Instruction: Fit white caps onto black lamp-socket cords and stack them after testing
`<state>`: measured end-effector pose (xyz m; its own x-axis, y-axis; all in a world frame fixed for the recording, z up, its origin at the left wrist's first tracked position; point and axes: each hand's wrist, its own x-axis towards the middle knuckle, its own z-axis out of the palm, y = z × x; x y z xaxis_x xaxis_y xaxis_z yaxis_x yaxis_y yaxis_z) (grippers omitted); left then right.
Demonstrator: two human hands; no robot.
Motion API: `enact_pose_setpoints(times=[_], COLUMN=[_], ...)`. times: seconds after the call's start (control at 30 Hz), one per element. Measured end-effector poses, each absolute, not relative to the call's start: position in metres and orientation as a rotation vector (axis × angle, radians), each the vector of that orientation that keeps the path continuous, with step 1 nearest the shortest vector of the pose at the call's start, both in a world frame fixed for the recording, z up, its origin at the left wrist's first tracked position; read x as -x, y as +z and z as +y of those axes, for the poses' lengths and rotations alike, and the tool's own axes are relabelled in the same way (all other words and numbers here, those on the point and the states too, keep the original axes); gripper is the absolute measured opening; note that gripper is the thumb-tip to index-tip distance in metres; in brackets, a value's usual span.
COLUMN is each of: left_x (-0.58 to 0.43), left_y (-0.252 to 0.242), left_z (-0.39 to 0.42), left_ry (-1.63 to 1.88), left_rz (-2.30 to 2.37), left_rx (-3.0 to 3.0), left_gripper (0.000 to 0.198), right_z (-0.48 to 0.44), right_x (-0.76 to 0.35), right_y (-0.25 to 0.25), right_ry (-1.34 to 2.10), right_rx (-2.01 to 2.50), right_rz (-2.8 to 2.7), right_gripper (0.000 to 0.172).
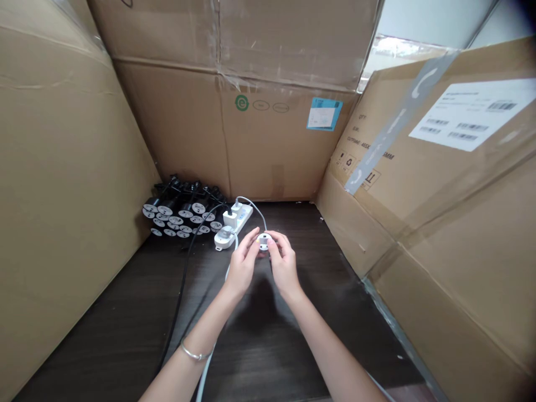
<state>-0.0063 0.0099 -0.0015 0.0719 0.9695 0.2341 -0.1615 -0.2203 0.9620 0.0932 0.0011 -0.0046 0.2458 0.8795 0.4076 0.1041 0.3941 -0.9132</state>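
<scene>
Between my two hands is a small round device with a white face point(264, 242), held up above the dark tabletop. My left hand point(243, 262) grips its left edge, thumb on the face. On the other side my right hand point(283, 262) holds the right edge, its thumb also on the face. A thin pale cable point(256, 206) runs from the power strip toward the device; its end is hidden near the fingers. The white power strip point(246, 216) lies behind and to the left of my hands, with a white adapter point(229, 218) and other plugs in it.
Several black cylinders with white round ends point(176, 220) are stacked at the back left. A black cable point(183, 279) crosses the dark table point(138, 312) toward the front. Large cardboard boxes stand at the left point(62, 184), back point(276, 151) and right point(422, 218).
</scene>
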Motion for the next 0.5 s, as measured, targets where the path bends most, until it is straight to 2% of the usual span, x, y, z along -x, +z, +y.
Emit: enact_pose_setpoints(times=[0.17,0.5], left_x=[0.0042,0.0063], left_y=[0.0005,-0.0028], left_z=[0.0078,0.0087], left_ry=[1.393,1.429], left_rz=[0.864,0.912], left_rx=[-1.255,-1.313], left_gripper=[0.043,0.04], right_z=[0.0019,-0.0016], right_x=[-0.0931,-0.088], right_y=[-0.0053,-0.004], right_ry=[0.691,0.903], right_rx=[1.066,0.976], right_rz=[-1.2,-1.137], right_gripper=[0.024,0.028])
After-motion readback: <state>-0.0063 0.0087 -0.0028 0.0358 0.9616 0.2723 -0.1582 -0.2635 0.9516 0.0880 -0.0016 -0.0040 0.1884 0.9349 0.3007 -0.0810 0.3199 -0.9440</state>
